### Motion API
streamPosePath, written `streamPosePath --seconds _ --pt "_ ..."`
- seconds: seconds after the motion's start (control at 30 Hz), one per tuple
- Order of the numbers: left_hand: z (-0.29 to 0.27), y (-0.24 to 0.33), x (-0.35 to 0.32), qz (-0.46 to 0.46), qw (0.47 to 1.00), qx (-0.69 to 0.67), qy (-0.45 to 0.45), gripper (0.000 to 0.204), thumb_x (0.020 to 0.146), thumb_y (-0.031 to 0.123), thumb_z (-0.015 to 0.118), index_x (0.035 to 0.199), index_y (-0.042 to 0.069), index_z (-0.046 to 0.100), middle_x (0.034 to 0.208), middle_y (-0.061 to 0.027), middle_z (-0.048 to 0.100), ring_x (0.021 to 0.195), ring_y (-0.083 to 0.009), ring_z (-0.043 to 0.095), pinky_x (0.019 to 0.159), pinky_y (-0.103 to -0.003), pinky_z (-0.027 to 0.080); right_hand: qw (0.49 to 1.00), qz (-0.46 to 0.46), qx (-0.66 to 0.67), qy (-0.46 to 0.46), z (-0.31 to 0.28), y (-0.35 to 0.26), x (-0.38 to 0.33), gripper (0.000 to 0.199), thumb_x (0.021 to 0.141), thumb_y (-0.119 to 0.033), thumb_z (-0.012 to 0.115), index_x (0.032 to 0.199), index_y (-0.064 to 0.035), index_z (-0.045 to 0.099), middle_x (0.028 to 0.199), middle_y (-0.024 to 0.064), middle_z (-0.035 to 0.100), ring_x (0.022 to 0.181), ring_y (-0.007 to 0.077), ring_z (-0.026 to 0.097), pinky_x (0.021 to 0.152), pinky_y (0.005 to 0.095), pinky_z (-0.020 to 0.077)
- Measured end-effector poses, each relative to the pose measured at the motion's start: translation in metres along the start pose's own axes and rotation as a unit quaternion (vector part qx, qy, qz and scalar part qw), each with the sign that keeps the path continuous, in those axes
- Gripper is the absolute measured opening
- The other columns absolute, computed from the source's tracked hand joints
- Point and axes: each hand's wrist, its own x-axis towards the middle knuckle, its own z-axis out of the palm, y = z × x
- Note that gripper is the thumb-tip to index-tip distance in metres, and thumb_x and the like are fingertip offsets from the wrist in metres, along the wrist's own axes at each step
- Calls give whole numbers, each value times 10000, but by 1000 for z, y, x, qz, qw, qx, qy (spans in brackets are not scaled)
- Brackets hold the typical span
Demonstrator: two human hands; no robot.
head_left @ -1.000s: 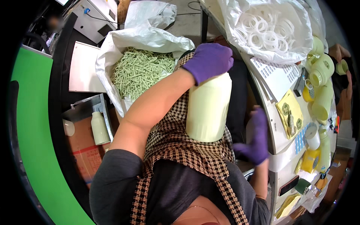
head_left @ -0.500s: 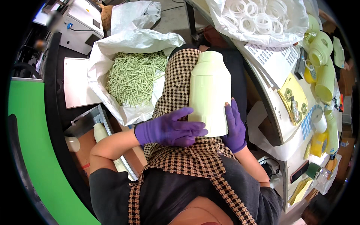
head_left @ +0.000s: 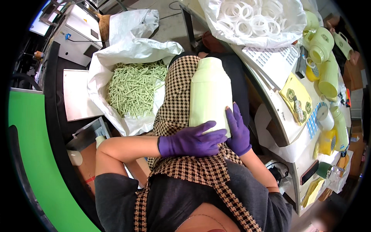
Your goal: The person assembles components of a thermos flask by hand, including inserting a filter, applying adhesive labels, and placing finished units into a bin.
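A pale green thermos shell [head_left: 211, 94] lies along my lap, its narrower neck end pointing away from me. My left hand [head_left: 193, 141], in a purple glove, curls its fingers across the shell's near end. My right hand [head_left: 238, 130], gloved the same way, presses along the right side near that end, fingertips pointing forward. Between them the two hands hold the shell. Its near end is partly hidden behind my left fingers. Beneath it is a brown and black checked apron [head_left: 176, 89].
To the left, a white sack [head_left: 101, 63] holds many small pale green sticks [head_left: 133, 91]. A bag of white rings [head_left: 259, 23] sits on the table at upper right. Green thermos parts [head_left: 322, 45], yellow sheets [head_left: 295, 96] and a phone [head_left: 309, 172] lie along the right table.
My left hand has moved right, further across the shell's near end. The shell sits slightly lower and further left in view. The surroundings have shifted as the head turned.
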Motion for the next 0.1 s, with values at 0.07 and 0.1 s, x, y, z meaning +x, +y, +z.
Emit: streamPosePath --seconds 0.07,0.1 --pt "0 0 -8 -2 1000 -1 -8 71 867 362 685 832 328 634 1290 90 679 1330 -119 540 1263 -479 200 1000 1 -20 -13 3 4 -3 808 828 -117 753 1565 -153 423 1552 327 397 1175 444 655 833 409 601" --pt "1 -2 -6 2 1000 1 -4 71 867 362 685 832 328 634 1290 90 679 1330 -119 540 1263 -479 200 999 3 -33 -19 5 5 -4 828 818 -124 768 1568 -170 420 1564 331 381 1185 446 650 836 408 600"
